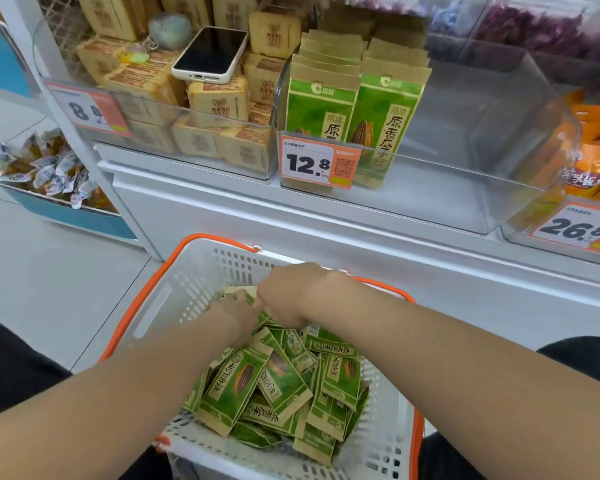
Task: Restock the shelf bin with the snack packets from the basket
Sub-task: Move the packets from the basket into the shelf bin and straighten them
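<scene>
- Centre frame, the left grip (236,315) curls round upright packets (238,293) at the basket (142,306) far wall.
- Beside it, the right grip (300,294) clasps the same bunch.
- The bin (465,199) lies above right, right half free; right grip nearer.

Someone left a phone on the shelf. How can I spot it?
Look at the white shelf above the basket, then its left clear bin, the one tagged 8. The phone lies on top of the tan packs there. It is the only flat black thing with a white rim.
</scene>
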A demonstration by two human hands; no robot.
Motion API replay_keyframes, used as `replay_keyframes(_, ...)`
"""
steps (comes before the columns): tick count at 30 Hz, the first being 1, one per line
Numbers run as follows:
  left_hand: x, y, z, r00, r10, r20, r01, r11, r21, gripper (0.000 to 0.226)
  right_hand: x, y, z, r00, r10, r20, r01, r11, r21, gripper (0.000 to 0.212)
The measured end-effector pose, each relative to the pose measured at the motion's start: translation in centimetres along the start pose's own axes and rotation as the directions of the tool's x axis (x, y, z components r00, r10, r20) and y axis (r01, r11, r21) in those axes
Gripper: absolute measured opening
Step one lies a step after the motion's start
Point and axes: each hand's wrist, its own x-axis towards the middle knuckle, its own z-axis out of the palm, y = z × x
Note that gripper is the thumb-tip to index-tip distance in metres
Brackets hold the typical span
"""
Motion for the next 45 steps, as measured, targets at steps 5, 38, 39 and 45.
replay_keyframes(5,-1.0,1.1,-0.4,0.997,0.077,-0.011,-0.078,0.988,-0.133,0.081,0.3,0.7,0.0,0.999,0.012,0.035,-0.012,1.000,0.016,0.012)
replay_keyframes(38,-17.0,-0.3,-27.6,0.347,-0.454,-0.821,-0.794,0.323,-0.514,0.021,-13.2,8.8,-8.2,0.501,0.733,-0.460,0.170,0.438,0.883,0.034)
replay_keyframes(39,-17.1,-0.6,-28.2,0.342,-0.443,-0.829,-0.811,0.307,-0.498,0.020,-13.4,9.0,-8.3,0.458,0.745,-0.485,0.214,0.437,0.873,0.025)
replay_keyframes(45,-16.6,-1.6,-29.2,0.110,-0.329,-0.938,-0.651,0.689,-0.318,0.024,-15.5,10.8,-8.5,0.232,0.735,-0.637,0.177,0.612,0.770,0.008)
